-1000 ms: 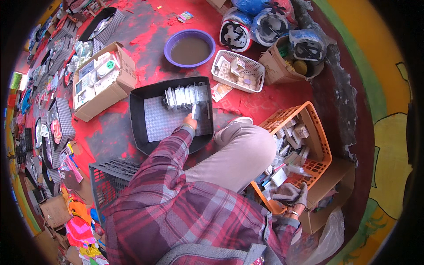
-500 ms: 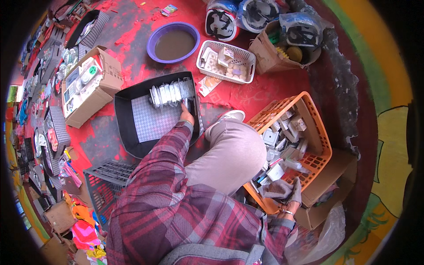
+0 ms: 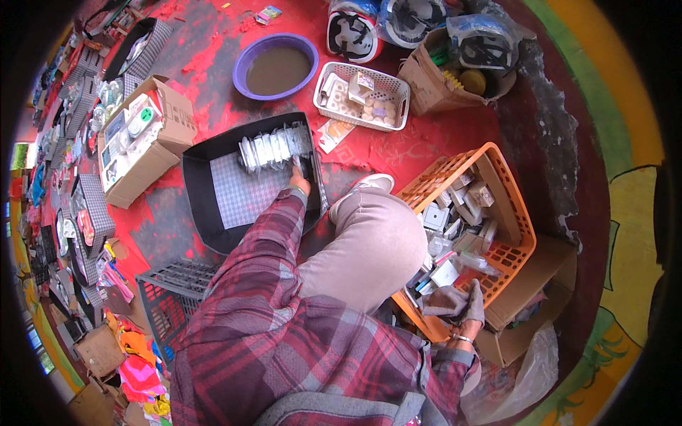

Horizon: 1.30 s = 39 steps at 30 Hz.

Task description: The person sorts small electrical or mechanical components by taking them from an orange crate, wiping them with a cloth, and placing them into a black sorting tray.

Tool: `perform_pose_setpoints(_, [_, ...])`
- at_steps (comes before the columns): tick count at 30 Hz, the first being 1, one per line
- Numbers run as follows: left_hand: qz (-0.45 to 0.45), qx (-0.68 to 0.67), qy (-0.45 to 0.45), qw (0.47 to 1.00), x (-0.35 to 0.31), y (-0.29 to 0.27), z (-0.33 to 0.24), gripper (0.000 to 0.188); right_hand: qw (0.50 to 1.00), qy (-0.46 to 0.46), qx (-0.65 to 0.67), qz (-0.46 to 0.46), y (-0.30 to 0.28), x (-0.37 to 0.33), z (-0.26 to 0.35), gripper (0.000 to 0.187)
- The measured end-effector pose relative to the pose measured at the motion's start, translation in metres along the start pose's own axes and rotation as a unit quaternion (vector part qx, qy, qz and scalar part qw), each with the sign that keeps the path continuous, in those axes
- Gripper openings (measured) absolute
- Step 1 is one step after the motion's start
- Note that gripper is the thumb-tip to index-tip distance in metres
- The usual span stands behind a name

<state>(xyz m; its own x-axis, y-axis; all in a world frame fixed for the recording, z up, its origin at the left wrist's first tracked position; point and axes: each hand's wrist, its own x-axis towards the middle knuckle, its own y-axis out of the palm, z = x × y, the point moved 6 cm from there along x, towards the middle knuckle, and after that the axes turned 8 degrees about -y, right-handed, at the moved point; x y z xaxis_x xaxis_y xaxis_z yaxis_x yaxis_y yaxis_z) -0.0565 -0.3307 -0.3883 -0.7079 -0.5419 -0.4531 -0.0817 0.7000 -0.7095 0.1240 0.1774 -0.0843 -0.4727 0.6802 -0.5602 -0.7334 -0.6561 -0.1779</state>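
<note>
My left hand (image 3: 301, 180) reaches into a black fabric bin (image 3: 202, 206) with a checked bottom panel. Its thumb lies against the right end of a row of clear plastic packets (image 3: 273, 148) with silvery-white contents; the other fingers are mostly hidden. At the near side of an orange plastic basket (image 3: 524, 245), my right hand (image 3: 469, 328), with a bracelet at the wrist, grips a grey cloth (image 3: 445, 302). That cloth covers most of its fingers. Small white boxes (image 3: 435, 216) and clear packages (image 3: 477, 263) fill the basket beside it.
Beyond the bin stand a purple basin (image 3: 241, 77) of murky water and a white basket (image 3: 362, 123). A packed carton (image 3: 153, 167) is at left, a dark crate (image 3: 167, 284) nearer me. Another carton (image 3: 522, 284) adjoins the orange basket. Wrapped helmets (image 3: 353, 35) lie at the far side.
My left hand stays at the end of the packet row. My right hand and the grey cloth shift only slightly at the basket's near edge. The whole view moves a little.
</note>
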Motion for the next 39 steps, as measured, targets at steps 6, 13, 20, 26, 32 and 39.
perform_pose_setpoints(6, [0.075,0.023,-0.040,0.996,-0.014,-0.017,-0.003,0.083,0.999,-0.020,0.026,0.003,-0.010,-0.001,-0.004,0.036])
perform_pose_setpoints(13, [0.172,-0.042,-0.085,0.981,-0.007,-0.044,0.028,0.104,0.979,-0.046,0.112,0.164,-0.009,-0.004,0.013,0.046])
perform_pose_setpoints(20, [0.172,-0.158,0.015,0.972,0.003,-0.100,-0.050,0.030,0.899,-0.243,0.216,0.292,-0.009,-0.079,0.118,0.040])
perform_pose_setpoints(26, [0.079,-0.140,0.371,0.915,-0.064,-0.167,-0.287,0.026,0.781,-0.296,0.370,0.408,-0.031,-0.121,0.174,0.040])
perform_pose_setpoints(32, [0.264,0.080,0.573,0.772,-0.298,-0.107,-0.446,0.029,0.776,-0.317,0.409,0.361,-0.051,-0.101,0.175,0.039])
perform_pose_setpoints(39, [0.300,0.682,0.543,0.388,-0.401,0.076,-0.320,0.031,0.765,-0.316,0.440,0.348,-0.075,-0.094,0.169,0.039])
